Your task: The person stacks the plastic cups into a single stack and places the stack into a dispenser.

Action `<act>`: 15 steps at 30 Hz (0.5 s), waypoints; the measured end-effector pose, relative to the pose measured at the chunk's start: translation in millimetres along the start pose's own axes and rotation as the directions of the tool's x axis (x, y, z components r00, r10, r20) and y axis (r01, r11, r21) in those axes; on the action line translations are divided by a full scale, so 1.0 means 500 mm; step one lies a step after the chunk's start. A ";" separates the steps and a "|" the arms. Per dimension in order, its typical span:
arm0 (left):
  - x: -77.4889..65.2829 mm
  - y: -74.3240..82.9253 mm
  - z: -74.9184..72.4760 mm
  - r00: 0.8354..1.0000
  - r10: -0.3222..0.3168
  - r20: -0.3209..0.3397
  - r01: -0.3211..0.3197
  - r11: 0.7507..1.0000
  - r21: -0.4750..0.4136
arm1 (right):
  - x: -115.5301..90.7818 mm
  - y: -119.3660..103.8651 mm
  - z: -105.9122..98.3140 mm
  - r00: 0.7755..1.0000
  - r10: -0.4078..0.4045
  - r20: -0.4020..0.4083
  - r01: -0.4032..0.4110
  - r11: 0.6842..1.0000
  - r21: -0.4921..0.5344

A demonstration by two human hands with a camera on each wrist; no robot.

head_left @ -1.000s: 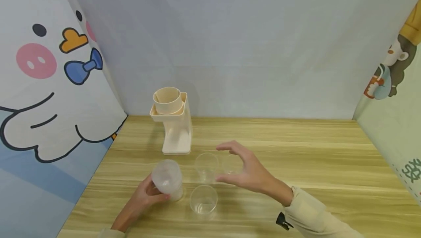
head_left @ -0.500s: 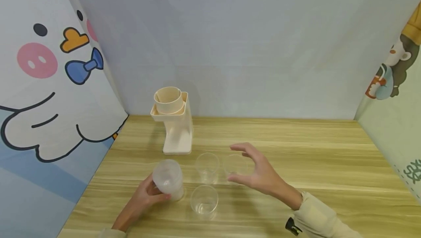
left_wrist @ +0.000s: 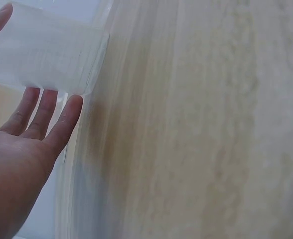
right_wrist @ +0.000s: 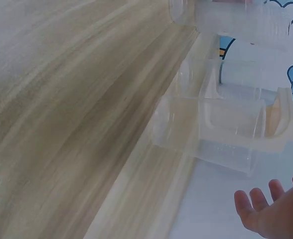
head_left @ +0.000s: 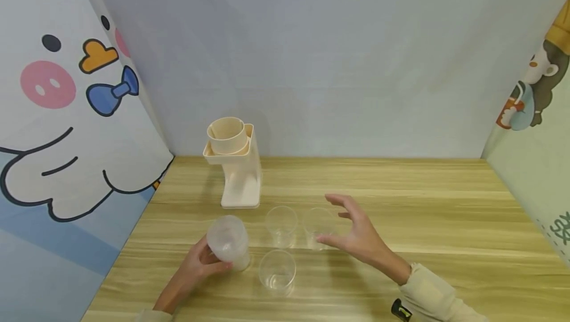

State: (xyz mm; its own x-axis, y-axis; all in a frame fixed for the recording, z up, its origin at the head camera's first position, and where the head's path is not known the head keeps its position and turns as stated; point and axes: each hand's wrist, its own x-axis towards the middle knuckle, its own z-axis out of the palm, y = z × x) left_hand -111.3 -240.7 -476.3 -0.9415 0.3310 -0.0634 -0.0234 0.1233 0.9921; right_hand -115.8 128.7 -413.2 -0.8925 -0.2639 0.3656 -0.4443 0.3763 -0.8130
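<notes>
My left hand [head_left: 189,275] grips a stack of clear plastic cups [head_left: 228,240] around its side, at the left of the table's front part. Fingers and thumb lie on opposite sides of that stack [left_wrist: 47,55] in the left wrist view. Three single clear cups stand upright to the right: a front cup [head_left: 277,271], a back cup [head_left: 281,225] and a right cup [head_left: 315,220]. Beside the right cup is my right hand [head_left: 362,238], its fingers and thumb spread in a wide curve. The right wrist view shows that hand [right_wrist: 281,209] apart from the nearest cup [right_wrist: 226,117].
A cream-coloured stand [head_left: 241,186] with a round holder [head_left: 227,136] on top is behind the cups, left of centre. Beyond the wooden table [head_left: 423,203] hangs a pale backdrop [head_left: 356,65]. Printed cloths close off both sides.
My right hand has moved off to the right, away from the right cup, which shows more fully now. The left hand keeps its grip on the stack in the same place.
</notes>
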 end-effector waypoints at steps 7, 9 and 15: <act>-0.002 -0.002 0.000 1.000 0.026 0.010 -0.026 1.000 0.009 | -0.011 0.041 0.012 0.994 0.091 0.066 -0.097 0.990 0.103; -0.002 -0.002 0.001 1.000 0.018 0.006 -0.018 1.000 0.005 | -0.015 0.051 0.018 0.990 0.112 0.083 -0.122 0.986 0.116; -0.002 -0.003 0.001 1.000 0.018 0.002 -0.018 1.000 0.003 | -0.020 0.073 0.039 0.981 0.175 0.080 -0.186 0.971 0.149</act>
State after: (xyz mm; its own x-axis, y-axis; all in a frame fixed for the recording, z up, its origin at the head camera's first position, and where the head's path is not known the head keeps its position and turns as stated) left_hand -110.0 -241.1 -477.9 -0.9411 0.3351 -0.0453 -0.0050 0.1202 0.9927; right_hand -121.4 127.8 -455.3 -0.9475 -0.2644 0.1797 -0.2542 0.2825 -0.9250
